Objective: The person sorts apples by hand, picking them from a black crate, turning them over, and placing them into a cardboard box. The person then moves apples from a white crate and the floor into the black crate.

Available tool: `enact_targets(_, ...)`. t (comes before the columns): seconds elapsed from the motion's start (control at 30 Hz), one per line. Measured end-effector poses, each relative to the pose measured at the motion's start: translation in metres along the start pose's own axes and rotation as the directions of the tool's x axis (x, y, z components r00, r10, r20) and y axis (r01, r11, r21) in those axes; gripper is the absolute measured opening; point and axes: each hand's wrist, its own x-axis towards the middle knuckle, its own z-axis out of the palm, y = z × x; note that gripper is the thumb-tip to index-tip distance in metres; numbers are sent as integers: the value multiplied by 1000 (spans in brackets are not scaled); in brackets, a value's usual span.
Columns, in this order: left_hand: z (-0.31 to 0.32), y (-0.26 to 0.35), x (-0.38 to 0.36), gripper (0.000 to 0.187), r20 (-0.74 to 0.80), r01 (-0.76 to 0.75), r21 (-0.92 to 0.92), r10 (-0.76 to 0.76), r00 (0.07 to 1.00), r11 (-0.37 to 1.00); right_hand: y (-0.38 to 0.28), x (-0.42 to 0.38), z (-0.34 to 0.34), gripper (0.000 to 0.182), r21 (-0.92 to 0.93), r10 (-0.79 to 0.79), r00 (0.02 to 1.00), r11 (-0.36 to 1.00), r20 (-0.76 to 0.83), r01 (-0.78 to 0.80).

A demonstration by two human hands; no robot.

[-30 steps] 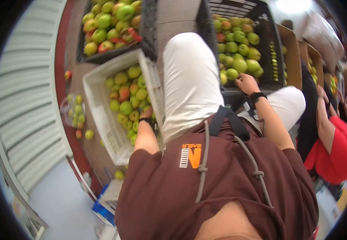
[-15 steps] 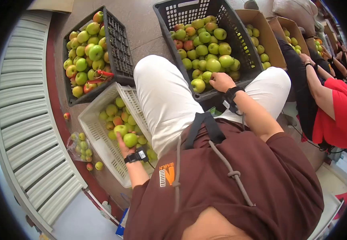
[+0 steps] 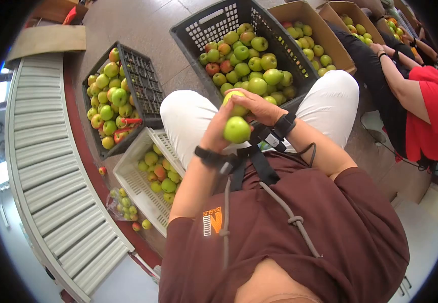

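Observation:
Over my lap both hands come together around two green apples. My left hand point(image 3: 216, 130) is closed round them from the side, with the lower green apple point(image 3: 237, 130) resting by its palm. The upper apple point(image 3: 237, 103), yellow-green, sits between the two hands. Fingers of my right hand point(image 3: 263, 107) are wrapped on that upper apple; some fingertips are hidden. Just beyond, the black crate point(image 3: 191, 38) holds many green and reddish apples. The white crate point(image 3: 128, 169), with more apples inside, is beside my left leg.
A second black crate point(image 3: 150, 83) of apples stands at the left, a red-handled tool point(image 3: 130, 121) on top. Left of it runs a roller conveyor point(image 3: 47, 151). Bagged apples point(image 3: 124, 204) lie on the floor. Cardboard boxes point(image 3: 337, 50) and a co-worker in a red top point(image 3: 428, 101) are at right.
My left hand has risen from the white crate to my lap, carrying two apples. My right hand has left the black crate and joined it at the apples. The view has shifted.

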Motion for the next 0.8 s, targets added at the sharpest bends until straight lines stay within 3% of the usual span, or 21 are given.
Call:
enact_targets(0.13, 8, 1, 32, 49, 65, 170, -135, -163, 985, 976, 2, -8, -26, 47, -12, 4, 999, 1000, -32, -5)
enact_targets(0.23, 4, 1, 47, 49, 41, 235, -106, -232, 972, 966, 0, -14, -31, 48, 1, -6, 997, 1000, -79, 6)
enact_targets(0.33, -1, 0, 63, 47, -54, 231, -62, -235, 971, 971, 5, -8, -37, 48, -114, 6, 981, 993, -195, -29)
enact_targets(0.37, -4, 0, 70, 47, -117, 214, -73, -222, 968, 974, 17, 0, -45, 47, -373, -139, 958, 927, -251, 36)
enact_targets(0.43, -14, -3, 87, 46, -237, 180, -94, -198, 951, 979, 36, 12, -59, 46, -801, -431, 867, 595, -248, 67)
enact_targets(0.47, -26, -2, 96, 46, -233, 193, -119, -217, 948, 974, 36, 7, -65, 36, -834, -397, 882, 552, -255, 7)
enact_targets(0.57, -33, 2, 117, 46, -336, 218, -94, -237, 911, 971, 33, -11, -73, 24, -948, -398, 868, 233, -298, -218)
enact_targets(0.67, -42, 2, 138, 43, -428, 243, -31, -233, 873, 970, 26, -12, -70, 16, -920, -357, 848, 159, -391, -358)
enact_targets(0.8, -46, -8, 153, 36, -466, 341, -143, -368, 805, 929, 27, -6, -66, 15, -936, -416, 840, 109, -349, -335)
